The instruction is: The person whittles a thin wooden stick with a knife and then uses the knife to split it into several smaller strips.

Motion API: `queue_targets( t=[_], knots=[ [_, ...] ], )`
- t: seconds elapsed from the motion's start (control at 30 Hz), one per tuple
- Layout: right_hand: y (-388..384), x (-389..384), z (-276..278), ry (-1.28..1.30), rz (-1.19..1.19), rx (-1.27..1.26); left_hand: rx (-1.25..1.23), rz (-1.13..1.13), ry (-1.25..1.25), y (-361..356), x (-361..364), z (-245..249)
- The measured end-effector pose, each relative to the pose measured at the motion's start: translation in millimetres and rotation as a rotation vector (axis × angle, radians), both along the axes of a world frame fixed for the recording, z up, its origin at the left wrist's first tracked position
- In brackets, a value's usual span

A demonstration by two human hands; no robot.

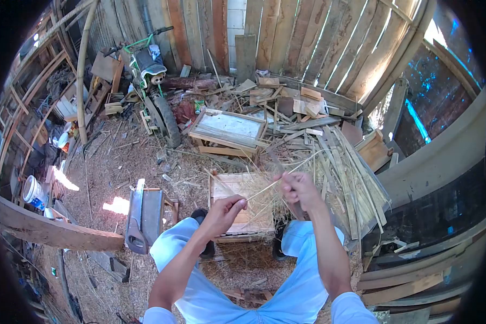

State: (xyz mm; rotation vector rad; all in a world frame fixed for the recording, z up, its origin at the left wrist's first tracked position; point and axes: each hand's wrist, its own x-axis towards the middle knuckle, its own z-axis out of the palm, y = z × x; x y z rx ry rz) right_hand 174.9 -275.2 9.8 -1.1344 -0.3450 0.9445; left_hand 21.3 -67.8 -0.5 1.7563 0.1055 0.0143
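My left hand (pixel 225 215) is closed in a pinch on one end of a thin, pale bamboo strip (pixel 262 191). The strip slants up to the right, passing by my right hand (pixel 301 190) and beyond it. That hand is a fist around what looks like a knife (pixel 275 160), its greyish blade pointing up and away; the handle is mostly hidden by the fingers. Below both hands, between my feet, lies a shallow wooden box or board (pixel 229 186), with a tangle of fine shavings (pixel 262 208) on its right side.
At my left a handsaw (pixel 137 216) rests on a small bench (pixel 153 213). Split strips (pixel 351 183) are piled at right. Ahead stand a wooden frame (pixel 227 129), scrap wood (pixel 308 102) and a small motorbike (pixel 151 81). A white bucket (pixel 33 193) sits far left.
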Motion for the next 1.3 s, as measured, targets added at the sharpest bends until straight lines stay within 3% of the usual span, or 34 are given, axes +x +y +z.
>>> queue_targets(
  t=[0.07, 0.33, 0.4, 0.57, 0.7, 0.8, 0.97, 1.13, 1.3],
  knots=[
    [-17.7, 18.2, 3.1, -0.017, -0.149, -0.009, -0.014, -0.026, 0.008, 5.5, -3.7, 1.4],
    [-27.4, 15.9, 3.9, -0.012, -0.229, 0.021, -0.018, -0.044, 0.091, 7.9, -4.0, 1.8],
    [-16.1, 3.4, 10.3, -0.020, -0.056, 0.081, 0.114, 0.053, -0.246, 2.5, 4.1, -11.4],
    [27.8, -34.6, -4.1, -0.077, 0.201, -0.035, 0.336, 0.055, -0.271, -7.5, 10.0, -10.5],
    [26.8, -29.7, -1.3, -0.006, 0.192, 0.013, 0.342, 0.089, -0.287, -9.0, 8.0, -5.8],
    [6.7, -12.0, 8.9, 0.004, -0.016, -0.111, 0.342, 0.078, -0.253, -4.9, 3.6, -3.8],
    [-40.4, 32.3, 4.4, 0.057, -0.210, -0.006, 0.407, 0.046, -0.237, 2.0, -2.8, 2.0],
    [-24.8, 8.8, 3.7, 0.102, -0.091, 0.064, 0.509, 0.088, -0.335, -0.9, 1.3, -5.5],
    [20.5, -33.1, -1.7, 0.044, 0.173, 0.034, 0.612, 0.163, -0.397, -14.1, 10.2, -1.9]
  ],
)
